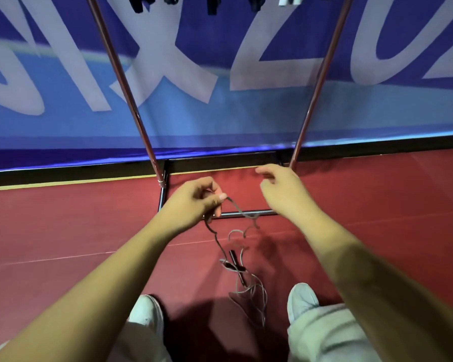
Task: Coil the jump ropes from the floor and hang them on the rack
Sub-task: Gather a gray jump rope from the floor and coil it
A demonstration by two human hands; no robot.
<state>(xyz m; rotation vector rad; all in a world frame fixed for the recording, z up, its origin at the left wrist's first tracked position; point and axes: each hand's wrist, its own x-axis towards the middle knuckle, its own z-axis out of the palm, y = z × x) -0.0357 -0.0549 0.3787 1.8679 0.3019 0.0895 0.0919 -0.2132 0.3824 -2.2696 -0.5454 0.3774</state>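
A thin grey jump rope [242,215] with black handles [232,256] trails from my left hand down to a loose tangle on the red floor between my feet. My left hand [194,202] pinches the cord between thumb and fingers. My right hand [280,188] hovers to the right of it with relaxed, slightly curled fingers and holds nothing. The rack [126,82] stands just ahead, its two reddish poles rising from a black base frame. Coiled ropes [212,3] hang at the top edge, mostly cut off.
A blue banner [220,108] with large white letters stands behind the rack. The rack's base bar [246,213] lies on the floor under my hands. My two white shoes [147,312] stand on either side of the tangled rope.
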